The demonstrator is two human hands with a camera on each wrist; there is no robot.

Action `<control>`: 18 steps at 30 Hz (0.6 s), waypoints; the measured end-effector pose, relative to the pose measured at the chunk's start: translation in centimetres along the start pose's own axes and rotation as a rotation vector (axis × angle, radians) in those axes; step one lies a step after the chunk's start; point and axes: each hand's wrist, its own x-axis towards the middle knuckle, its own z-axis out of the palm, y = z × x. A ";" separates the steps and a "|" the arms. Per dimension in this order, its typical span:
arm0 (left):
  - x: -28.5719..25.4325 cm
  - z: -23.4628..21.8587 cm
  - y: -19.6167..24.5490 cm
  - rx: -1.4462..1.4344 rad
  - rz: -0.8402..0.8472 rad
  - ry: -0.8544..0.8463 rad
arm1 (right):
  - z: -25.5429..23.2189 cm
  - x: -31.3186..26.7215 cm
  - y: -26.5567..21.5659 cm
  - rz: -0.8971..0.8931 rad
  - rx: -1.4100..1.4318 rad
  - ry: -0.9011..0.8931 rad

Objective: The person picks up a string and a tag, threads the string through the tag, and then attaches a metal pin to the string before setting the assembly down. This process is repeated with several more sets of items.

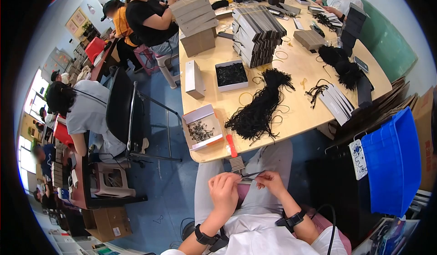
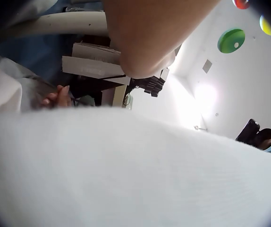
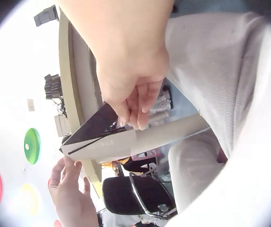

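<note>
Wooden surface [image 1: 296,68] ahead, loaded from far edge to near edge. Tall stack of flat cards [image 1: 257,32] near the middle. Long bundle of black cords [image 1: 257,109] lying toward the near edge. Open box of small dark parts [image 1: 202,130] at the near left corner, with a red-handled tool [image 1: 231,146] just beside it, overhanging the near edge.

Work item: one flat card [image 1: 249,176], black on one face and pale with print on the other, held off the surface, above the lap and just below the near edge.

Left hand [image 1: 224,192]: fingers curled, gripping the card's left end. In the right wrist view, left hand [image 3: 69,189] under the card [image 3: 102,142], fingertips touching its lower edge.

Right hand [image 1: 269,183]: narrow pinch at the card's right end; fingertips [image 3: 134,113] closed on the dark upper corner. Thin dark line along the card, probably a cord, too small to confirm.

Step in hand, as judged: fitting or checking a cord on a single card.

Next move, as judged: calls for a steady left grip, a fine right-hand pinch, and card edges kept flat without creasing.
</note>
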 end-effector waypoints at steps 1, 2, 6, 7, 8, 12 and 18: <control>0.0 0.1 0.1 -0.001 0.001 -0.002 | 0.0 -0.1 0.0 -0.007 -0.005 -0.002; 0.1 0.2 0.4 -0.109 -0.116 0.006 | 0.0 -0.3 0.0 -0.008 -0.005 -0.001; 0.2 0.6 0.3 -0.335 -0.295 -0.006 | 0.0 -0.7 -0.3 0.052 -0.085 -0.023; 0.2 0.6 0.3 -0.335 -0.296 -0.005 | 0.0 -0.8 -0.3 0.061 -0.077 -0.018; 0.2 0.7 0.2 -0.393 -0.357 -0.010 | 0.0 -0.7 -0.3 0.060 -0.078 -0.019; 0.2 0.7 -0.1 -0.497 -0.452 -0.040 | 0.3 -1.1 -1.2 0.031 -0.134 -0.046; -0.2 0.4 -0.7 -0.683 -0.587 -0.130 | 1.8 -3.3 -8.2 -0.127 -0.437 -0.106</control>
